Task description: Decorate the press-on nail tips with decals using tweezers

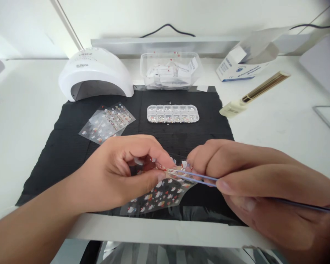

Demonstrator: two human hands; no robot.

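Note:
Between the thumb and forefinger of my left hand [121, 168] is a clear sticker sheet [156, 196] printed with small white and red figures. It hangs tilted over the black mat. Purple tweezers [203, 179] are gripped in my right hand [264, 183], their tips at the sheet's upper part, close beside my left fingertips. Whether the tips hold a single sticker is too small to make out. The curled fingers of my right hand lie against the sheet's right side.
More sticker sheets [110, 123] lie on the black mat [68, 124]. Behind them stands a white nail lamp [96, 69]. A rhinestone case [173, 114], a clear plastic tub [145, 71], an opened box [238, 71] and a gold-capped bottle [233, 109] are around the mat.

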